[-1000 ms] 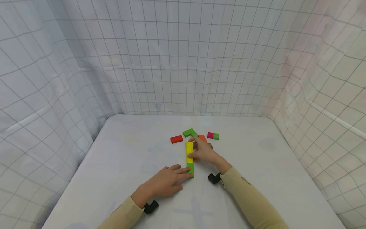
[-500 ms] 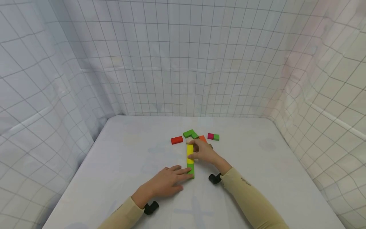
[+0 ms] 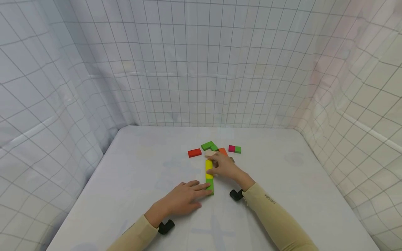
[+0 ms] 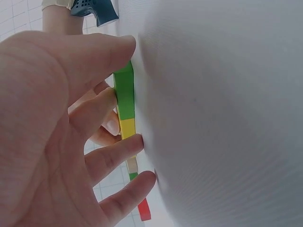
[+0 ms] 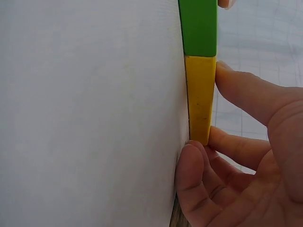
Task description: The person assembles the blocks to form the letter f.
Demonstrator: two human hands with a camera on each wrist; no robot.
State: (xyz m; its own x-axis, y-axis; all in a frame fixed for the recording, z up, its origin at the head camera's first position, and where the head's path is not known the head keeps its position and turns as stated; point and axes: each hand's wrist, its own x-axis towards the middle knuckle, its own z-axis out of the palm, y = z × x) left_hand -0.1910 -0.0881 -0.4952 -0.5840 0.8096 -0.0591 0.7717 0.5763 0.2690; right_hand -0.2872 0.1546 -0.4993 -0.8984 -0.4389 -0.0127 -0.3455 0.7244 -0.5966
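A yellow block [image 3: 208,170] and a green block [image 3: 209,181] lie end to end in a straight line on the white table. My right hand [image 3: 223,166] pinches the yellow block, its thumb [image 5: 241,87] near the joint with the green block and its other fingers [image 5: 191,165] at the far end. In the right wrist view the two blocks meet squarely, their faces flush. My left hand [image 3: 182,199] lies with its fingers spread, two fingertips over the green block and the thumb close to its near end.
Behind the right hand lie a pale wooden block [image 3: 209,153], an orange block [image 3: 223,151] and a brown block [image 3: 232,160], partly covered. Farther back are two green blocks [image 3: 207,145], a red block [image 3: 194,152] and a magenta block [image 3: 231,148] against a small green block [image 3: 238,150].
My right fingertips have come slightly nearer at the yellow block's far end, and more of the pale block behind shows. The left hand has stayed in place on the green block.
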